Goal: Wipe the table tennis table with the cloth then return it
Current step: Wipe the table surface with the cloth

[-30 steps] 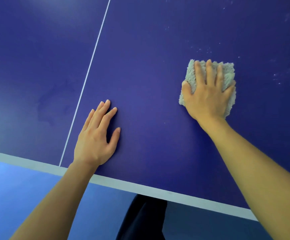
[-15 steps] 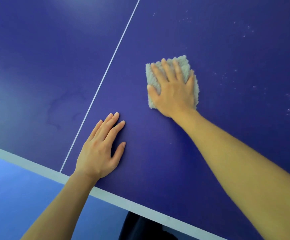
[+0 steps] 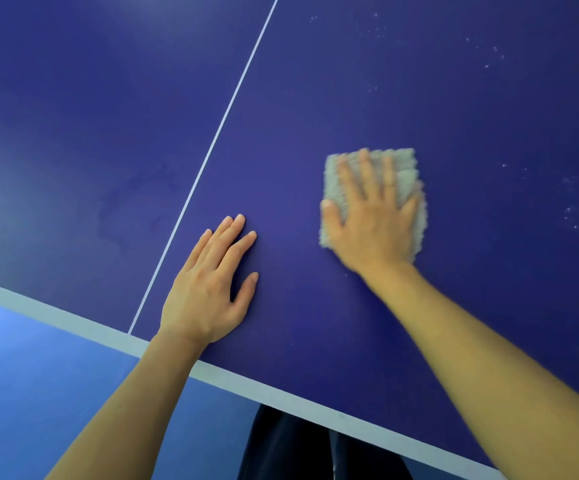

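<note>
Two hands on the table (image 3: 419, 81), both palm down. Right hand (image 3: 374, 223) is lying flat on top of the cloth (image 3: 406, 168), fingers (image 3: 366, 174) straight and spread a bit, thumb stuck out to the side, so it's pressing the thing down rather than grabbing it. Cloth is a fluffy grey-green pad, roughly square, sitting under that palm and poking out past the fingertips and along both sides of the hand. That hand and the cloth are blurry, so finer detail is a no-go.

Left hand (image 3: 208, 285) is flat on the bare table, off to the left of the cloth and not touching it, fingers straight and close together, thumb out toward the right hand, holding nothing.

Thin white line (image 3: 219, 133) runs away just left of the left hand's fingers. Wide pale edge stripe (image 3: 56, 315) passes under the left wrist. White specks (image 3: 489, 53) are scattered beyond and to the right of the right hand. Faint darker smudge (image 3: 132, 199) sits past the line, further to the left hand's left. Blue floor (image 3: 39, 375) and dark trousers (image 3: 288, 448) show below the forearms.
</note>
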